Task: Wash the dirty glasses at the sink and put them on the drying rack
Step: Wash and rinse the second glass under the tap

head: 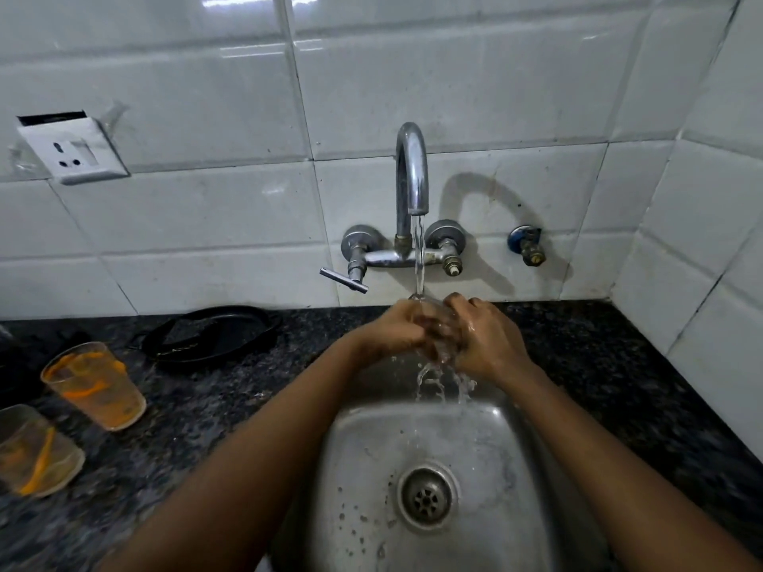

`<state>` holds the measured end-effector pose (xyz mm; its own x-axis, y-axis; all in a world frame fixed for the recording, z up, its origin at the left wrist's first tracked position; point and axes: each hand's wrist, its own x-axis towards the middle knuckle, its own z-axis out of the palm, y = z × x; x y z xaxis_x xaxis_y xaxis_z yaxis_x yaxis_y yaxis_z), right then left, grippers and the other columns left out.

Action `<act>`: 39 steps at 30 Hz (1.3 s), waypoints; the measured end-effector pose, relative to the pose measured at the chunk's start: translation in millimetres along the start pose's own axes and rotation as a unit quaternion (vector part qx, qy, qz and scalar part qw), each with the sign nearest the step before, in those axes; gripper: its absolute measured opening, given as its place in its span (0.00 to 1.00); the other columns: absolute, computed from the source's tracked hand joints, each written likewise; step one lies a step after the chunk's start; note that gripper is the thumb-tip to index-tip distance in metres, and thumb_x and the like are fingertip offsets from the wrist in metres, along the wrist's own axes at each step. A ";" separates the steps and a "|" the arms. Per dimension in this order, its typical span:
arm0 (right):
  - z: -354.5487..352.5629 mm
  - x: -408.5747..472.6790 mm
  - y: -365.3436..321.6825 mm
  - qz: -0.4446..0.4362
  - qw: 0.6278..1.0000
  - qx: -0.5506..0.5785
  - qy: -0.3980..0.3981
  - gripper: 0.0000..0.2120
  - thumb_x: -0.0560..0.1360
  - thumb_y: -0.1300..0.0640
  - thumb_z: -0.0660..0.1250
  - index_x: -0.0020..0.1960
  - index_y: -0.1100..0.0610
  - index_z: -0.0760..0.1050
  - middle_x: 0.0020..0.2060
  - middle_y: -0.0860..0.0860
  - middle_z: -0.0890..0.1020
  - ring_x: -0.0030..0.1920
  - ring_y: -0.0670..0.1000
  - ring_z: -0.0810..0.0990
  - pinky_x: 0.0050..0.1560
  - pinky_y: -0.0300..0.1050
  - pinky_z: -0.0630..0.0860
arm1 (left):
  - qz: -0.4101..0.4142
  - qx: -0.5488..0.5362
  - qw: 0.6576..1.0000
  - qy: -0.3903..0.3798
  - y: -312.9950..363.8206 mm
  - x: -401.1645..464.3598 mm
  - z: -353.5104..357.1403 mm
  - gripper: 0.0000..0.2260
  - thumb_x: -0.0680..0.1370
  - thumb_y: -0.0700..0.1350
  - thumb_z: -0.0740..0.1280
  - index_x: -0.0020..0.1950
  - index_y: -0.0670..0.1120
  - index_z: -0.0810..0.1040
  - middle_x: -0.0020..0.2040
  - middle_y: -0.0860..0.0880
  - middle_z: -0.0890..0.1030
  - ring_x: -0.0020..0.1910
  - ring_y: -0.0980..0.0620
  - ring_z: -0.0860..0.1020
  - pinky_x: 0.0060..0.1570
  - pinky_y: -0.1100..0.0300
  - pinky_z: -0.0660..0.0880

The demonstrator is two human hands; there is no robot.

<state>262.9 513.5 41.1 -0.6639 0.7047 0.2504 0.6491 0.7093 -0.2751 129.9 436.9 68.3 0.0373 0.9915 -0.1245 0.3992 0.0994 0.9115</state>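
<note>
Over the steel sink (363, 447), my left hand (392, 330) and my right hand (485, 338) wrap together around a clear glass (433, 324). It sits right under the running stream from the chrome tap (411, 171), and water spills off it into the basin. Fingers hide most of the glass. Two dirty glasses with orange residue wait on the dark counter at the left: one upright (97, 386), another at the left edge (35, 450).
A black round pan or tray (214, 336) lies on the granite counter (598, 365) behind the dirty glasses. A wall socket (74, 150) is at upper left, a small valve (526, 245) right of the tap. The drain (427, 497) sits mid-basin. No drying rack shows.
</note>
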 end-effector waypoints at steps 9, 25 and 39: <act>18.3 -23.5 -35.8 0.003 0.983 -0.163 0.083 0.48 0.65 0.50 0.75 0.76 0.50 0.49 0.56 0.60 0.74 0.48 0.58 0.78 0.43 0.49 0.76 | -0.058 -0.175 0.879 0.439 -0.7 23.5 35.6 0.19 0.80 0.55 0.57 0.33 0.48 0.74 0.32 0.47 0.77 0.35 0.49 0.75 0.39 0.56 0.72; 11.9 -26.3 -40.3 0.045 0.999 -0.023 -0.006 0.45 0.67 0.51 0.73 0.74 0.55 0.48 0.61 0.58 0.70 0.59 0.59 0.75 0.52 0.51 0.74 | -0.087 -0.078 0.900 0.421 -2.4 26.0 25.3 0.18 0.73 0.55 0.69 0.29 0.45 0.74 0.31 0.44 0.79 0.33 0.46 0.77 0.42 0.55 0.76; 8.7 -23.9 -43.7 0.120 0.990 0.054 0.043 0.35 0.65 0.54 0.76 0.66 0.57 0.61 0.56 0.57 0.76 0.55 0.57 0.77 0.50 0.49 0.76 | -0.042 -0.034 0.877 0.477 20.1 35.0 17.9 0.16 0.72 0.48 0.70 0.26 0.47 0.70 0.26 0.48 0.73 0.28 0.50 0.71 0.35 0.56 0.71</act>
<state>247.1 465.5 39.0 -0.4592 0.8546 0.2424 0.7377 0.5189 -0.4319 155.6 472.1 75.1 -0.7862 0.5962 0.1624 0.3066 0.1483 0.9402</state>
